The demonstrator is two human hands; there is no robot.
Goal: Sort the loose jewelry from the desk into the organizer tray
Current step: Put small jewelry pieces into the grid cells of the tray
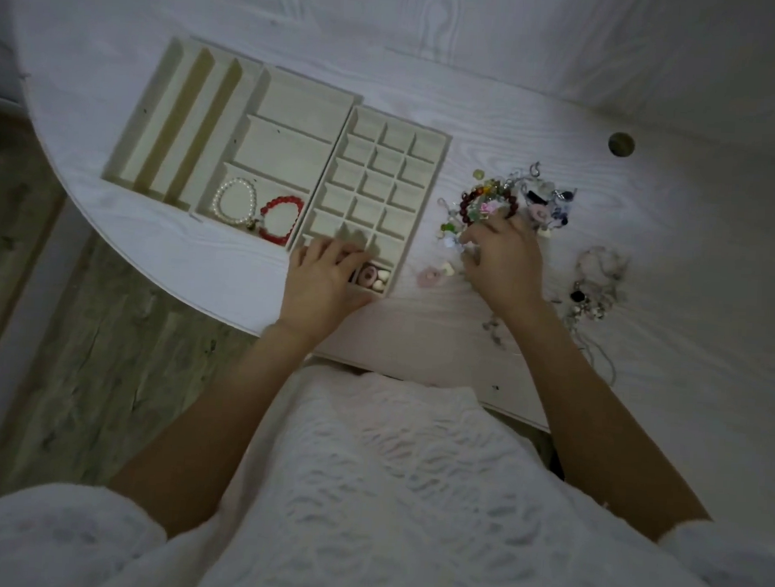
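Two cream organizer trays lie side by side on the white desk. The left tray (234, 105) has long slots and wide compartments; a white pearl bracelet (234, 201) and a red bead bracelet (281, 219) lie in its near compartment. The right tray (434, 136) is a grid of small cells; a pink ring-shaped piece (369, 276) and pale beads sit in a near cell. My left hand (321, 281) rests on that tray's near corner, fingers bent over a cell. My right hand (504, 254) reaches into the loose jewelry pile (516, 197), fingers curled among beads.
A pink ring-shaped piece (430, 277) lies on the desk between the grid tray and my right hand. More tangled chains and beads (595, 286) lie to the right. A round cable hole (621, 144) is at the back right. The desk's curved edge runs near my left wrist.
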